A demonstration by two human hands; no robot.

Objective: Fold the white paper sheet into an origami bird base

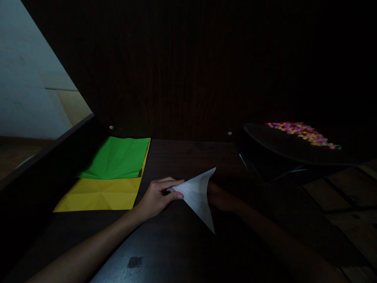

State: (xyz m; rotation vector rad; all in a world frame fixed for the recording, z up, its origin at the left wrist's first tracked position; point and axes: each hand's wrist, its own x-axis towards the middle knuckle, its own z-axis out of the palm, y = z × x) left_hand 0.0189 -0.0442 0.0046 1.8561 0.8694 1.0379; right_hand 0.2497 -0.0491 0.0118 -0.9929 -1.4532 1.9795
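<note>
Left hand pinched folded white paper at 9 o'clock; right hand, 3 o'clock, grip unclear; folding looked partway.

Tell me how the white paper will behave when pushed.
The white paper is likely light: the left hand pinches only its narrow end. Its bowed wide edge suggests easy bending, and its sharp corners might crumple.

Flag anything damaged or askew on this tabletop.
A dark patch mars the shiny tabletop beside the left forearm; stain or wear, I can't tell. The green paper and yellow paper are creased.
</note>
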